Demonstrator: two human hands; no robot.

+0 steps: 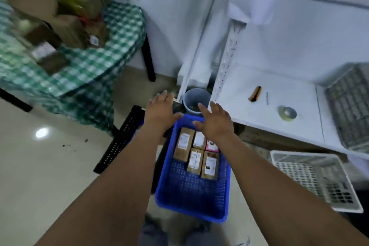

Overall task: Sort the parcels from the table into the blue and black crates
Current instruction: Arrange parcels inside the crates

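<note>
Left hand (159,111) and right hand (214,125) spread flat, empty, over far end of blue crate (190,212), parcels (195,161) inside, black crate (119,140) alongside

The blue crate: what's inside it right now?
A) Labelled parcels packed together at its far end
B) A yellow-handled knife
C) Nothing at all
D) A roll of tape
A: the labelled parcels lie side by side at the far end of the blue crate, its near half bare.

Parcels (196,154) lie in the crate (191,195) on the floor (40,175) (table (111,46) far left, shelf (259,110) right).
</note>
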